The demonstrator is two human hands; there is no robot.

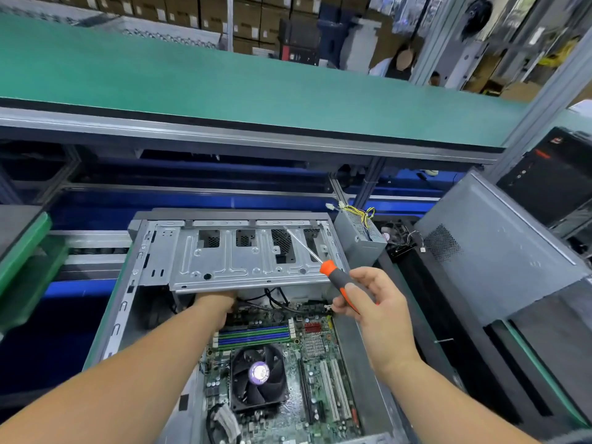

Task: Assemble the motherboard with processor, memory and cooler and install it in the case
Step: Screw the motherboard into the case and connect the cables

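An open grey computer case (125, 302) lies in front of me with the green motherboard (320, 373) inside it. The black cooler fan (259, 374) sits on the board, with green and blue memory slots (253, 336) just beyond it. A metal drive cage (237, 261) spans the far end of the case. My left hand (221, 307) reaches under the cage's front edge, its fingers hidden there. My right hand (368, 299) holds an orange-and-black screwdriver (336, 277) above the board's far right corner, its shaft pointing up-left over the cage.
A grey power supply (358, 238) with yellow wires stands behind the case's right corner. A grey case side panel (499, 257) leans at the right, black towers behind it. A green conveyor shelf (224, 88) runs overhead; a person stands beyond it.
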